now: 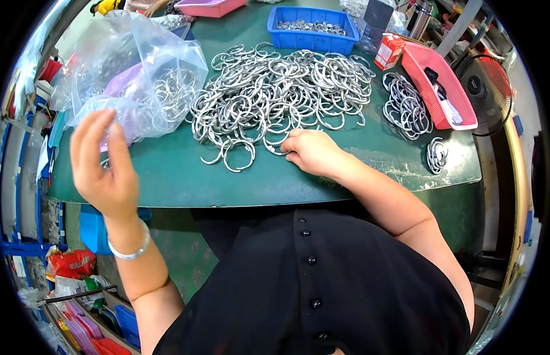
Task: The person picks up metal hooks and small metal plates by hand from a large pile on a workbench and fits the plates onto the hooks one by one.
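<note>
A big heap of open silver metal rings (281, 94) covers the middle of the green table (168, 171). My right hand (310, 152) rests on the table at the heap's near edge, fingers curled against a ring there. My left hand (103, 163) is raised above the table's left edge, back toward me, fingers apart and holding nothing visible. It hovers in front of a clear plastic bag (133, 77) that holds more rings. A silver bangle (130, 251) circles my left wrist.
A blue tray (313, 40) with small metal parts stands at the back. At the right are a pink tray (437, 89), a red box (388, 52), a bundled stack of rings (405, 106), a smaller bundle (436, 155) and a fan (485, 89). Bins crowd the floor at left.
</note>
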Demonstrator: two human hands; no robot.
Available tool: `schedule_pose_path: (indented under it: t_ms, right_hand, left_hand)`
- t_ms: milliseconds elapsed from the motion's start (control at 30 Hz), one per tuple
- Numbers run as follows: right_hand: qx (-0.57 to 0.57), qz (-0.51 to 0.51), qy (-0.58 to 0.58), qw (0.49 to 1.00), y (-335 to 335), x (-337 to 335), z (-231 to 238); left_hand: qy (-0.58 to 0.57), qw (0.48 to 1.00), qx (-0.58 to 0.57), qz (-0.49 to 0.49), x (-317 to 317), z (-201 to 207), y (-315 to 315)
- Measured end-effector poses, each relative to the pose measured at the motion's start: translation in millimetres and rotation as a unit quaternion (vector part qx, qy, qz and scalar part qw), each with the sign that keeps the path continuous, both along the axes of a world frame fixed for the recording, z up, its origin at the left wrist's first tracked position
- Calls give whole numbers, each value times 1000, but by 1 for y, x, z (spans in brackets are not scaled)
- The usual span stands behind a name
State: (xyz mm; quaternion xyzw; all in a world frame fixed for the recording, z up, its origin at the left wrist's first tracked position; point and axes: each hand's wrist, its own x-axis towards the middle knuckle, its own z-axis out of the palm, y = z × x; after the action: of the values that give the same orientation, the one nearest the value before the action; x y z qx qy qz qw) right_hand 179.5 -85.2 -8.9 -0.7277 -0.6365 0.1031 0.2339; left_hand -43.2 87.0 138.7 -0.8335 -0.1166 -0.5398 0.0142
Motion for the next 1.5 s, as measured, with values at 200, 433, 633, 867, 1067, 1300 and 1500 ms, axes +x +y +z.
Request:
schedule_pose_path:
  t_ms: [200, 433, 633, 867, 1067, 1300, 1500]
  right_hand:
    - [52, 0, -6, 999, 0, 2, -2]
    - [85, 18, -19, 996, 1, 10, 12]
    - [37, 151, -65, 986, 4, 25, 32]
    - [98, 170, -70, 978, -25, 34, 55]
    - [142, 163, -42, 975, -46, 34, 70]
    - [144, 133, -47, 979, -70, 43, 74]
    - [84, 12, -151, 985, -113, 88, 71]
  left_hand:
    - [62, 987, -138, -60, 0, -47, -32]
    - [97, 951, -273, -109, 12, -119, -44]
    - [107, 941, -301, -108, 21, -156, -50]
    - [95, 941, -312, -88, 23, -169, -54]
    - [94, 943, -308, -78, 25, -169, -59]
    - [103, 949, -288, -78, 27, -170, -60]
    - [105, 940, -315, -82, 27, -170, -64]
